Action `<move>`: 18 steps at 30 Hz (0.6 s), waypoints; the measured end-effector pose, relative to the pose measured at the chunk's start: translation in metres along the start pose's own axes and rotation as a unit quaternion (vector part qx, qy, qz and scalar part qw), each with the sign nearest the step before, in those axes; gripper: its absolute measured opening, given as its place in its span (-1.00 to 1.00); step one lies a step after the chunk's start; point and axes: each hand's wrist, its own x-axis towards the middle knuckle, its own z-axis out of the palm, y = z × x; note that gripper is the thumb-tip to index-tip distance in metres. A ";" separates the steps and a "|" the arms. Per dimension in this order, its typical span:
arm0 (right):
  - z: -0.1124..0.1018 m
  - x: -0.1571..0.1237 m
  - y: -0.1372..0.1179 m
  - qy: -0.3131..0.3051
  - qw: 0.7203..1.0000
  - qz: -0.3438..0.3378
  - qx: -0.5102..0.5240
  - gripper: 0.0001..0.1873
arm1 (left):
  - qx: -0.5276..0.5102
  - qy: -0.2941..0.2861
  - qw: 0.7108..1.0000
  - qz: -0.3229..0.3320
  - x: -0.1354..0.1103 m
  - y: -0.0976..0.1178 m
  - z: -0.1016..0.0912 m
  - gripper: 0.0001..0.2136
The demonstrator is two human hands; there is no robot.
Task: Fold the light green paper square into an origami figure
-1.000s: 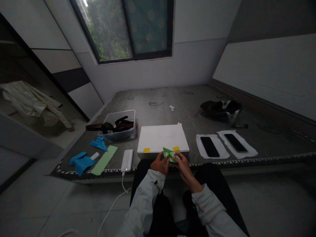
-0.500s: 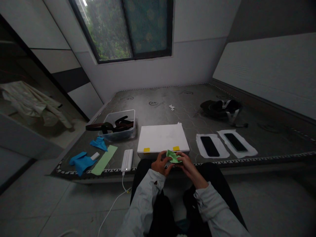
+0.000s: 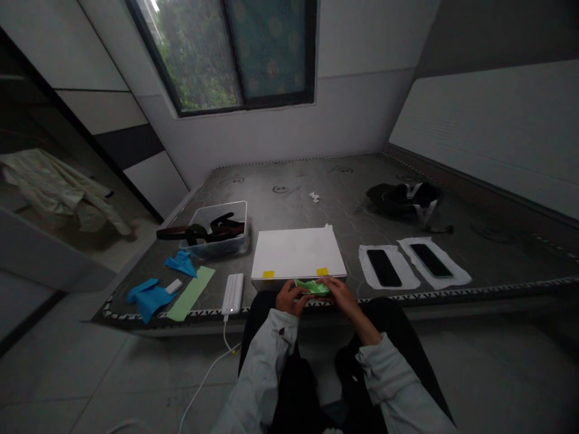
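A small piece of crinkled green paper (image 3: 312, 287) is stretched between my two hands, just in front of the white box (image 3: 296, 250). My left hand (image 3: 291, 298) is closed on its left end. On the other side, my right hand (image 3: 340, 295) pinches the right end. The box lies flat, with two yellow tabs (image 3: 268, 275) along its near edge. Left of the box, a white power bank (image 3: 233, 293) lies with a cable plugged into its near end.
A light green strip (image 3: 192, 293) and crumpled blue pieces (image 3: 152, 299) lie at the left edge. Behind them stands a clear plastic bin (image 3: 239, 242) holding dark straps. Two phones (image 3: 384, 268) rest on white sheets at the right, with a dark cap (image 3: 404, 198) farther back.
My left hand has moved slightly left, away from my right hand. The green paper has gone from a bunched, raised shape to a wider, flatter one.
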 end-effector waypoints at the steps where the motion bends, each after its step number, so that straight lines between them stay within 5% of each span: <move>1: 0.002 -0.001 -0.001 0.000 1.000 -0.022 -0.006 -0.61 | 0.009 0.012 1.000 -0.006 0.001 0.000 -0.001 -0.89; 4: 0.006 -0.005 -0.006 0.006 0.992 -0.094 -0.088 -0.62 | 0.025 0.030 0.999 -0.020 0.002 0.001 -0.003 -0.88; 10: 0.002 -0.008 -0.003 0.040 0.926 -0.223 -0.304 -0.79 | 0.083 0.010 0.996 -0.044 0.000 0.002 -0.001 -0.91; 18: -0.008 -0.006 0.005 -0.078 0.884 -0.266 -0.377 -0.70 | 0.133 0.000 0.991 -0.016 -0.003 0.000 0.000 -0.90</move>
